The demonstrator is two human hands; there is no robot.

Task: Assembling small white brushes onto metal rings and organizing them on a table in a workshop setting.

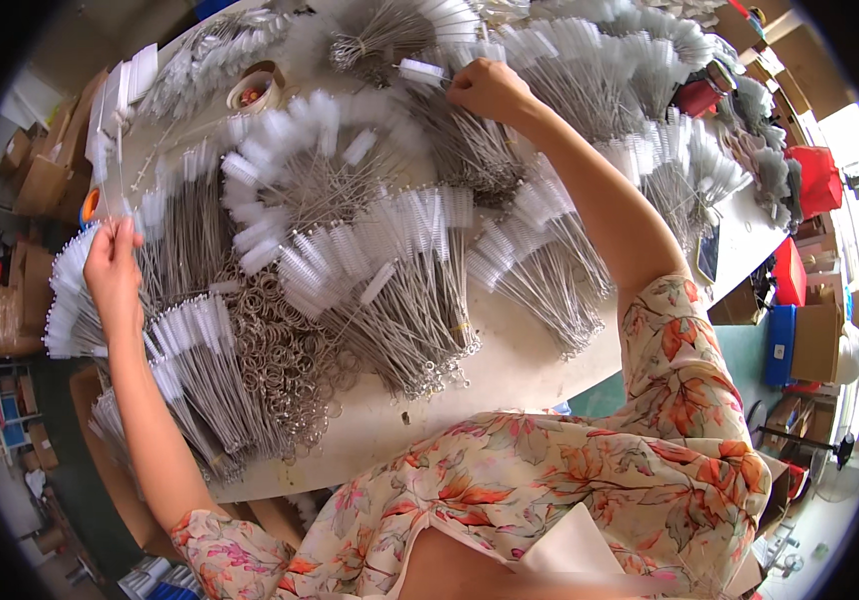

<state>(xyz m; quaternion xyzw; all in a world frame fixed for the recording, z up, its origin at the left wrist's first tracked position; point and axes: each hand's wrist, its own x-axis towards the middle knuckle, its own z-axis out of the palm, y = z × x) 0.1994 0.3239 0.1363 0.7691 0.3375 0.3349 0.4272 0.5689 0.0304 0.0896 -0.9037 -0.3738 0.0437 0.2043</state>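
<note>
My left hand (113,268) is raised at the left edge of the table, fingers pinched on a thin wire-handled white brush (116,170) that stands upright. My right hand (490,88) reaches far across the table and pinches the end of another white bristle brush (422,70) lying on the heaps. Between the hands the white table (510,370) is covered with fanned bundles of white bottle brushes (350,210) with twisted wire handles. A pile of loose metal rings (290,350) lies near my left arm.
A roll of tape (254,90) sits at the far side. A dark flat phone or tablet (708,252) lies near the right edge. Red bins (818,180), a blue box (780,345) and cardboard boxes (45,170) stand around the table.
</note>
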